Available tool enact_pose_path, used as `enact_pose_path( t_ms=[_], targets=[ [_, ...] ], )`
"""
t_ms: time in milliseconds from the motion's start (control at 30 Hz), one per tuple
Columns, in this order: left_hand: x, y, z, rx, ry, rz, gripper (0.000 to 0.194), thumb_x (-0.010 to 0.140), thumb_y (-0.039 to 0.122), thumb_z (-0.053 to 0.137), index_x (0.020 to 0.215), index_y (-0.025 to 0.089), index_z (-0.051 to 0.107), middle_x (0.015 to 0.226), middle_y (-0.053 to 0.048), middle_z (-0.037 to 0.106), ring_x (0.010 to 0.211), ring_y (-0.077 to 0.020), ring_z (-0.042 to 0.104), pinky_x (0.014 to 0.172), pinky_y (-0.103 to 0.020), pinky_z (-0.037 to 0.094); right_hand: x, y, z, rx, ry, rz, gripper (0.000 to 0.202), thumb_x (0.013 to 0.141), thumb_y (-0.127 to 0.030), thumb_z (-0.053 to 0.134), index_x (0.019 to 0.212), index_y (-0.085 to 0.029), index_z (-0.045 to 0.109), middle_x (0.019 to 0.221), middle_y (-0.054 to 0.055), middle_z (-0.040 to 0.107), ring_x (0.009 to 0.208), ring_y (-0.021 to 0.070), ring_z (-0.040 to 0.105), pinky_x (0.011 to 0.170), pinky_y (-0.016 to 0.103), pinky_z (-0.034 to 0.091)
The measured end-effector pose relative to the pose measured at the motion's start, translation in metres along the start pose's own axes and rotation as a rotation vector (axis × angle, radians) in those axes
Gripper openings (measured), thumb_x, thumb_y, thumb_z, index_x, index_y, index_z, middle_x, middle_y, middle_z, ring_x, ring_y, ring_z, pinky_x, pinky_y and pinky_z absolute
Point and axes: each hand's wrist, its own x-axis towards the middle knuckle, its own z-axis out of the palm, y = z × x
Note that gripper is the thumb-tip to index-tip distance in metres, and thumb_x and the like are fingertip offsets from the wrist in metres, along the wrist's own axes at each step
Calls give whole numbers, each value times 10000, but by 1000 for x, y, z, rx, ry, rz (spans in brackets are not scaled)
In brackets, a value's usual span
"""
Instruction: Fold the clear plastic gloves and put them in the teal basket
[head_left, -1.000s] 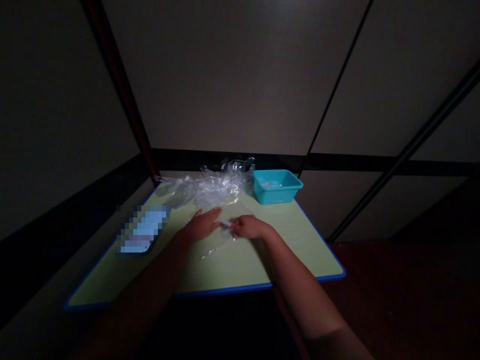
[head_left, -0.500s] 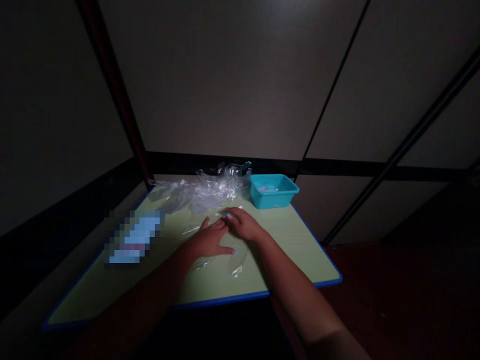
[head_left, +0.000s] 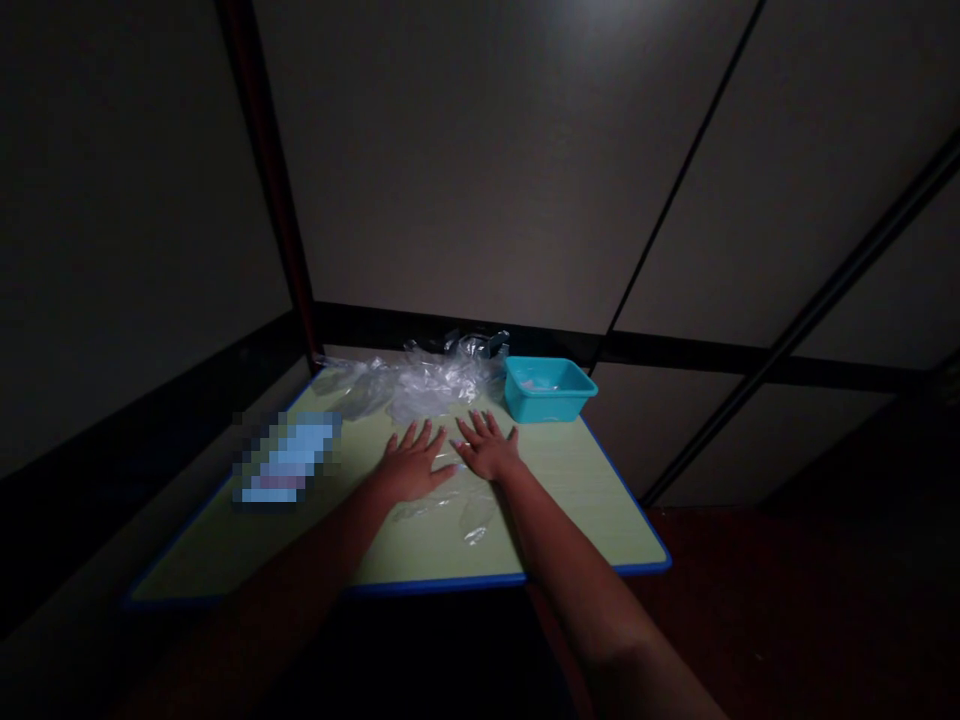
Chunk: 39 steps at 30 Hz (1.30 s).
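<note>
Both grips are spread — left hand (head_left: 415,467) and right hand (head_left: 487,452) lie palm-down over clear film (head_left: 475,515) mid-counter (head_left: 585,500); it looks partly flattened, shiny creases left toward 6 o'clock; crumpled plastic (head_left: 427,387) lies loose at 12, the teal bin (head_left: 551,406) at 1; room to move opens toward 4 — up to the blue edge (head_left: 641,568).

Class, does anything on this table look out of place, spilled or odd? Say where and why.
The crumpled plastic heaped along the far edge of the table looks untidy beside the upright turquoise tub. At the left, a patch is blurred into blocks, so what lies there cannot be told. No spill shows.
</note>
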Motion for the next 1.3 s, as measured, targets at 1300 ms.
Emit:
enact_pose_path(
  t_ms=[1300],
  targets=[
    [-61,-15,2,20,83,-192,711,838,646,161,1437,264,208,1508,1,141,1392,-227,85,1075,-529,147,-54,27,6,2,93,152,633,873,-610,47,1447,-343,70,1532,3,45,1390,227,49,1052,551,48]
  ],
)
